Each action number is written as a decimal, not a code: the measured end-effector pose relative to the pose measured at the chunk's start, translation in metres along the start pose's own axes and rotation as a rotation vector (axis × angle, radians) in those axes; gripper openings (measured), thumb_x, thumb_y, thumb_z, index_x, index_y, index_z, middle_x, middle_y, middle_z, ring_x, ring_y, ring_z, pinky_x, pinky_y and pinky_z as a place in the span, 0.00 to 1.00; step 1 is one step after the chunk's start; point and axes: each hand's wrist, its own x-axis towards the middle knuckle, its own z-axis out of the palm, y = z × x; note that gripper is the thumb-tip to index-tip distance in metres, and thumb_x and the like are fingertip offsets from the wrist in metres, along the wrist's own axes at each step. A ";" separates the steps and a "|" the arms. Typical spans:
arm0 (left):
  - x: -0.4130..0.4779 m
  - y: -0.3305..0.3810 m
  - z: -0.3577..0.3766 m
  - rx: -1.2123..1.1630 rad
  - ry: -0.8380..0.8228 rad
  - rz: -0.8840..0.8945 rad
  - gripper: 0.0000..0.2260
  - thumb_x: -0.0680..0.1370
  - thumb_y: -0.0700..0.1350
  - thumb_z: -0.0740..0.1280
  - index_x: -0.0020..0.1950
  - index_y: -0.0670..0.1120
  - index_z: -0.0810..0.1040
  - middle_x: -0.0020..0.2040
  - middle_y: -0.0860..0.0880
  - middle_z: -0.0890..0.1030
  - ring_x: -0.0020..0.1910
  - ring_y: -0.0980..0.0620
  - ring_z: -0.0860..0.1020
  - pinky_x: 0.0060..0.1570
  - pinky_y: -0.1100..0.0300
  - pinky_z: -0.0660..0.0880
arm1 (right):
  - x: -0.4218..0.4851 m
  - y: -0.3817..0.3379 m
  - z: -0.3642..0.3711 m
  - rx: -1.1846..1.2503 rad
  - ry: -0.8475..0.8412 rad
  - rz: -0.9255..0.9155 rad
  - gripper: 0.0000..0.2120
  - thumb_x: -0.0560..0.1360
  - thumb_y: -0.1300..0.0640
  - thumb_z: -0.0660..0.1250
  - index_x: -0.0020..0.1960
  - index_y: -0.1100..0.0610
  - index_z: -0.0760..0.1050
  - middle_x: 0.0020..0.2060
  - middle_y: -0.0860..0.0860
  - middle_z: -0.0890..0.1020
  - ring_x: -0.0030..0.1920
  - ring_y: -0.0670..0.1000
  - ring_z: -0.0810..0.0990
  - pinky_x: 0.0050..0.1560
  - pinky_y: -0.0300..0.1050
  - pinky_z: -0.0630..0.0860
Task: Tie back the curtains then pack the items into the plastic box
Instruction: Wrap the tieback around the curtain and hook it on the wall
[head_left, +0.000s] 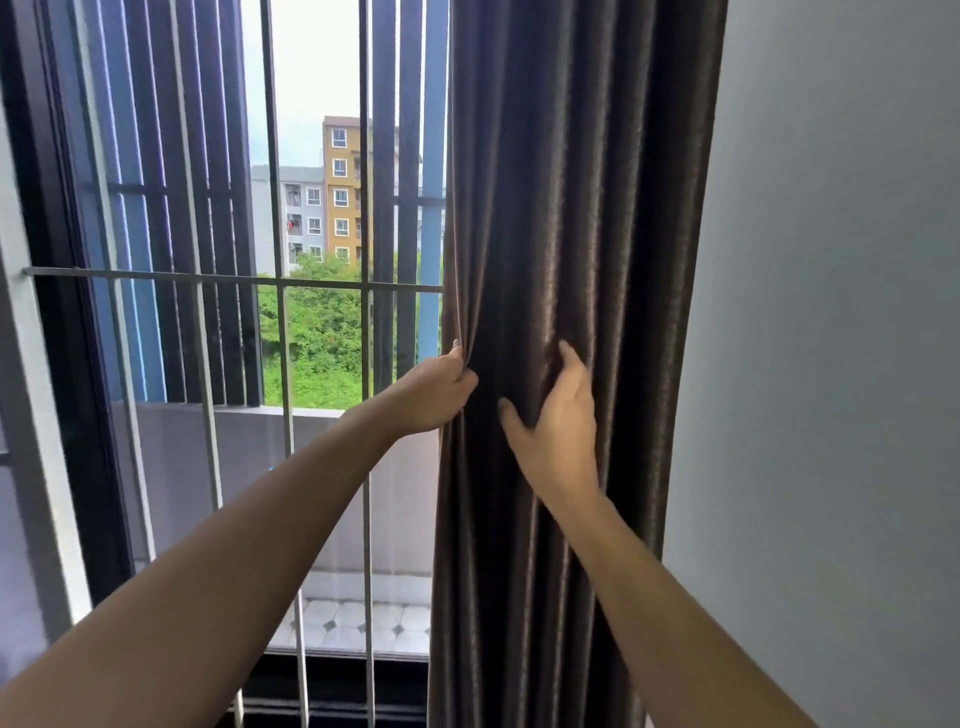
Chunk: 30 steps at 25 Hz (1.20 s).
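The dark curtain (571, 208) hung in deep pleats under both hands; the left hand (436, 387) clenched its free edge in curled fingers; the right hand (558, 421) grasped a bunch of folds between thumb and fingers. The cloth looked soft, thick, rather heavy and slick; probably best gathered whole at the fingers' height.

We count one dark curtain (571, 208), two bare hands, namely one left hand (436, 389) and one right hand (558, 431), one metal window grille (367, 493) with one horizontal rail (156, 275), one grey wall (831, 312) and, outside, one orange building (343, 192) and one grey building (304, 208).
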 end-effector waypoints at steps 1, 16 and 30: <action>0.000 -0.001 0.001 -0.009 -0.003 0.014 0.18 0.81 0.44 0.52 0.68 0.39 0.65 0.54 0.40 0.78 0.52 0.43 0.77 0.56 0.47 0.74 | 0.010 -0.002 0.001 -0.036 -0.069 0.017 0.38 0.73 0.60 0.70 0.75 0.56 0.51 0.69 0.56 0.69 0.68 0.55 0.70 0.67 0.52 0.70; 0.008 0.015 0.010 -0.121 -0.079 -0.050 0.16 0.79 0.49 0.54 0.61 0.40 0.69 0.49 0.43 0.76 0.47 0.45 0.76 0.53 0.49 0.75 | -0.061 0.047 0.034 -0.031 -0.398 0.005 0.24 0.74 0.65 0.63 0.70 0.55 0.69 0.55 0.50 0.82 0.55 0.49 0.80 0.57 0.26 0.66; 0.010 0.015 0.021 -0.015 -0.067 0.034 0.15 0.80 0.43 0.55 0.64 0.37 0.66 0.43 0.45 0.76 0.38 0.53 0.75 0.36 0.61 0.72 | 0.016 0.018 -0.014 -0.027 -0.151 0.097 0.35 0.75 0.64 0.66 0.75 0.50 0.52 0.63 0.54 0.76 0.60 0.53 0.78 0.62 0.49 0.75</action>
